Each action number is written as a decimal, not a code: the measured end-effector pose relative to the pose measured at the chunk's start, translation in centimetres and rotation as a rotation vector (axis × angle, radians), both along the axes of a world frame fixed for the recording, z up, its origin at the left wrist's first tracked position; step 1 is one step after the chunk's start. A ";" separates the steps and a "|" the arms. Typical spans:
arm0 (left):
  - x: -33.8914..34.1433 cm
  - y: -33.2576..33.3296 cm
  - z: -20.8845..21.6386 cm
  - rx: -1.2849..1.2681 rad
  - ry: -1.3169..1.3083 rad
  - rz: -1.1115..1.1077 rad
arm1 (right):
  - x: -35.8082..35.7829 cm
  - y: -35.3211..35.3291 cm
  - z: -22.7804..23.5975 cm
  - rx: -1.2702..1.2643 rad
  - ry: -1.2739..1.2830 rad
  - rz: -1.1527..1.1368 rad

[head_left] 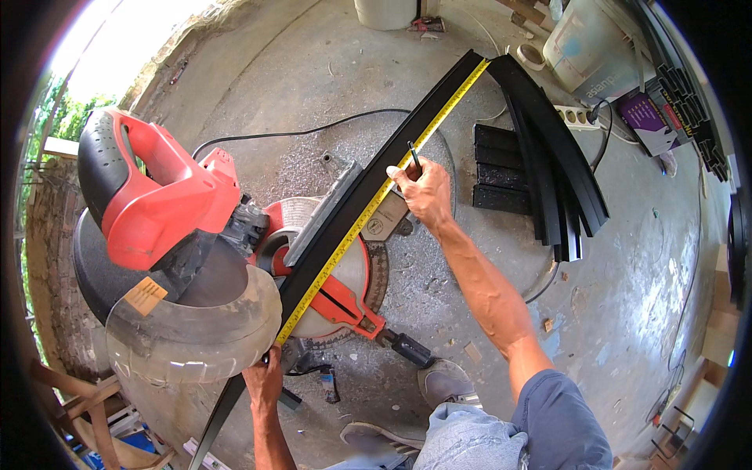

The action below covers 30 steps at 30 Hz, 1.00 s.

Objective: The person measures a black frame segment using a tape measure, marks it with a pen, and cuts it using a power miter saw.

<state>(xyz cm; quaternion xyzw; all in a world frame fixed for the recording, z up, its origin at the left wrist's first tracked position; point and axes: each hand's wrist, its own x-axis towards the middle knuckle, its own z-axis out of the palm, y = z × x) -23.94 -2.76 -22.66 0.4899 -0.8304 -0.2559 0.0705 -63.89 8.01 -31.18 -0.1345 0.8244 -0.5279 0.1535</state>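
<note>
A long black profile (pixel 356 192) lies slantwise across the red miter saw (pixel 164 188), along its metal fence. The yellow blade of a tape measure (pixel 345 243) is stretched along the profile, up to its far end. My left hand (pixel 265 377) is closed round the near end of the tape, beside the saw's clear guard (pixel 192 329); the tape's case is mostly hidden. Farther along, my right hand (pixel 427 192) pinches a dark pen (pixel 415 157), its fingers resting at the edge of the tape and profile.
Several black profiles (pixel 548 157) lie at the right, with short cut pieces (pixel 501 168) beside them. A white power strip (pixel 578 117) and a tub (pixel 591 51) stand behind. A black cable (pixel 313 128) crosses the dusty floor. My shoes (pixel 450 384) are near the saw's handle (pixel 411 350).
</note>
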 end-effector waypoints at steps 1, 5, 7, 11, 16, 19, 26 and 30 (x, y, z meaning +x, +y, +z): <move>-0.1 0.0 0.2 -0.001 0.004 -0.001 | -0.1 0.0 0.1 -0.001 0.004 -0.001; -0.4 -0.1 0.3 -0.006 0.012 -0.024 | -0.2 -0.1 -0.1 -0.022 0.057 -0.013; -0.6 0.0 0.2 -0.020 0.030 -0.038 | -0.3 0.1 -0.1 -0.031 0.052 -0.027; -1.3 0.9 1.4 0.021 0.023 -0.054 | 0.5 1.2 1.6 -0.235 -0.083 -0.029; -0.4 3.6 2.2 0.155 0.098 -0.149 | 7.0 5.7 5.1 -0.382 -0.276 0.079; 0.9 6.8 0.8 0.314 0.140 -0.162 | 13.6 9.3 4.8 -0.347 -0.431 0.246; 4.2 14.5 -3.0 0.545 0.107 -0.130 | 24.2 14.6 2.7 0.028 -0.842 0.684; 4.3 16.6 -5.1 0.480 0.149 -0.016 | 22.4 14.5 3.9 0.199 -0.872 0.814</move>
